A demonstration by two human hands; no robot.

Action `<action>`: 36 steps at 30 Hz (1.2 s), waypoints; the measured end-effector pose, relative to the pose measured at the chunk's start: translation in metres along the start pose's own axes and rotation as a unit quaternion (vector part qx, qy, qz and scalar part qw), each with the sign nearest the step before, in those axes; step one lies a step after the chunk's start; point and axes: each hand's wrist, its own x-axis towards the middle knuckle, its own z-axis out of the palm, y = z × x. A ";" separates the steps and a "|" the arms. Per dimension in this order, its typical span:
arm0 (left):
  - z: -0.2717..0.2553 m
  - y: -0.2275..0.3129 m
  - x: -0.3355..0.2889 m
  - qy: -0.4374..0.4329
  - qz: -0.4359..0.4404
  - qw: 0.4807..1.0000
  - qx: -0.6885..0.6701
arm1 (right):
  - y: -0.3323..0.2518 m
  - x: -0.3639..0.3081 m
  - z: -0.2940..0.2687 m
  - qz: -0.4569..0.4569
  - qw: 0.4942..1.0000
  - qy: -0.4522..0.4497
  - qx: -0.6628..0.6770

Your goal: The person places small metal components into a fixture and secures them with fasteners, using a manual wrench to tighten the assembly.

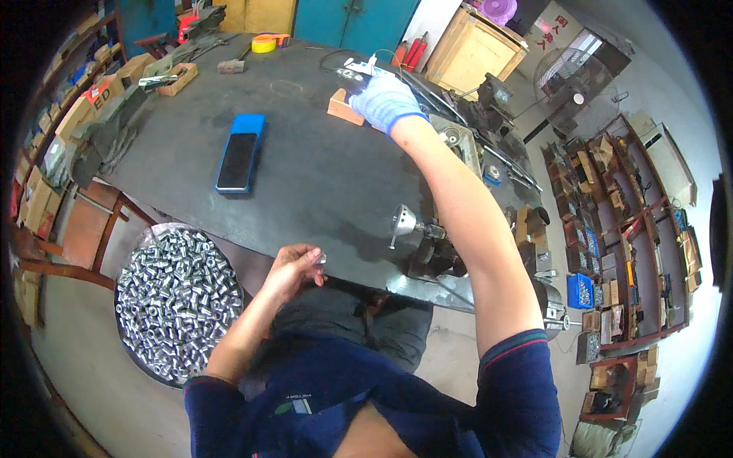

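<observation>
My bare left hand (pixel 294 269) is over the front edge of the workbench, its fingertips closed on a small shiny metal fitting (pixel 321 259). Stretched far across the bench, my right hand (pixel 388 101) wears a pale blue-white knit glove. Its fingers are closed around a dark, rounded object (pixel 352 79) whose kind I cannot make out. Just below that hand lies a small wooden block (pixel 346 107). Left of my left hand, a large round tub (pixel 238 286) is heaped with similar metal fittings (pixel 179 298).
A blue-and-black case (pixel 241 154) rests on the dark bench (pixel 313 175). A silver chuck-like fixture (pixel 405 223) stands at the right front, beside my right forearm. Yellow tape (pixel 263 44) lies at the back; a wooden chair (pixel 88 233) is at left, shelves (pixel 622 252) at right.
</observation>
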 end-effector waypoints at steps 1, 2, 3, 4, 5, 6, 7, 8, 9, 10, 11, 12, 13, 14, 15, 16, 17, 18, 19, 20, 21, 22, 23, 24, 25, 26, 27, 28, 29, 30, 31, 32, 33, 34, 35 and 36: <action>-0.004 -0.001 -0.002 0.006 0.000 1.000 -0.003 | -0.003 0.014 0.009 -0.025 0.999 0.014 -0.037; -0.008 -0.004 -0.005 0.002 0.005 1.000 -0.011 | -0.010 0.020 0.011 -0.017 0.999 0.007 -0.037; -0.011 -0.006 -0.007 0.006 0.009 1.000 -0.017 | -0.015 0.025 0.013 -0.008 0.999 -0.001 -0.037; -0.014 -0.009 -0.009 0.010 0.013 1.000 -0.023 | -0.019 0.029 0.014 0.002 0.999 -0.008 -0.037; -0.015 -0.010 -0.010 0.014 0.018 0.999 -0.031 | -0.021 0.034 0.016 -0.003 0.999 -0.004 -0.043; -0.015 -0.009 -0.010 0.018 0.012 0.999 -0.030 | -0.022 0.039 0.019 -0.007 0.999 0.000 -0.050; -0.016 -0.010 -0.010 0.015 0.012 0.999 -0.035 | -0.023 0.043 0.022 -0.011 0.998 0.004 -0.057; -0.016 -0.011 -0.010 0.013 0.013 0.999 -0.040 | -0.022 0.048 0.027 -0.004 0.999 0.013 -0.043; -0.016 -0.011 -0.008 0.010 0.014 0.999 -0.045 | -0.021 0.051 0.031 0.004 0.999 0.022 -0.030; -0.016 -0.011 -0.007 0.015 0.011 0.999 -0.041 | -0.019 0.054 0.035 0.013 0.999 0.031 -0.017; -0.018 -0.011 -0.008 0.021 0.008 0.999 -0.039 | -0.024 0.055 0.035 0.012 1.000 0.010 -0.020; -0.018 -0.008 -0.007 0.025 0.006 0.999 -0.036 | -0.029 0.050 0.027 0.013 1.000 -0.008 -0.023; -0.018 -0.007 -0.007 0.028 0.003 0.999 -0.033 | -0.032 0.045 0.021 0.014 0.999 -0.027 -0.027; -0.019 -0.007 -0.006 0.027 0.008 0.999 -0.032 | -0.032 0.039 0.016 -0.008 0.999 -0.031 -0.044; -0.021 -0.008 -0.005 0.025 0.013 0.999 -0.032 | -0.031 0.033 0.011 -0.030 0.997 -0.034 -0.061; -0.022 -0.009 -0.004 0.024 0.017 0.999 -0.031 | -0.029 0.029 0.007 -0.052 0.995 -0.038 -0.077; -0.022 -0.006 -0.002 0.020 0.020 0.999 -0.032 | -0.023 0.028 0.007 -0.025 0.998 -0.034 -0.041; -0.022 -0.004 0.000 0.017 0.021 0.999 -0.033 | -0.015 0.028 0.013 0.000 1.000 -0.030 -0.005; -0.021 -0.002 0.002 0.014 0.023 0.999 -0.034 | -0.006 0.027 0.018 0.027 0.999 -0.027 0.031; -0.019 0.002 0.003 0.018 0.024 0.999 -0.024 | -0.004 0.023 0.017 0.039 0.995 -0.003 0.087; -0.016 0.004 0.005 0.022 0.018 0.999 -0.017 | -0.002 0.020 0.015 0.041 0.995 0.005 0.093; -0.012 0.005 0.007 0.026 0.011 1.000 -0.010 | 0.000 0.017 0.014 0.043 0.994 0.014 0.100; -0.008 0.007 0.008 0.030 0.005 1.000 -0.001 | 0.001 0.011 0.011 0.046 0.993 0.023 0.108; -0.005 0.008 0.009 0.029 0.015 0.999 0.002 | 0.003 0.007 0.009 0.046 0.994 0.016 0.100; -0.002 0.008 0.010 0.027 0.025 0.999 0.004 | 0.008 0.002 0.007 0.047 0.995 0.008 0.093; 0.000 0.009 0.011 0.024 0.035 0.999 0.007 | 0.013 -0.004 0.004 0.047 0.995 0.001 0.085; 0.002 0.010 0.010 0.027 0.045 0.998 0.021 | 0.016 -0.015 -0.005 0.045 0.996 0.010 0.079; 0.002 0.011 0.009 0.030 0.054 0.997 0.036 | 0.021 -0.029 -0.015 0.042 0.996 0.019 0.073; 0.002 0.012 0.007 0.033 0.064 0.996 0.051 | 0.026 -0.046 -0.024 0.039 0.997 0.028 0.066; 0.003 0.012 0.007 0.038 0.084 0.991 0.094 | 0.036 -0.061 -0.029 0.038 0.995 0.011 0.093; 0.003 0.011 0.008 0.044 0.103 0.984 0.137 | 0.045 -0.077 -0.034 0.036 0.992 -0.006 0.119; 0.002 0.011 0.008 0.057 0.123 0.974 0.180 | 0.042 -0.103 -0.043 0.034 0.985 -0.023 0.168; 0.003 0.012 0.007 0.073 0.153 0.950 0.264 | 0.037 -0.136 -0.053 0.035 0.975 -0.040 0.214; 0.006 0.013 0.007 0.086 0.180 0.917 0.346 | 0.037 -0.168 -0.053 0.022 0.968 -0.057 0.242; 0.013 0.015 0.008 0.094 0.206 0.877 0.424 | 0.038 -0.199 -0.053 0.013 0.961 -0.074 0.266; 0.020 0.017 0.010 0.073 0.243 0.856 0.450 | 0.038 -0.228 -0.051 0.026 0.960 -0.089 0.264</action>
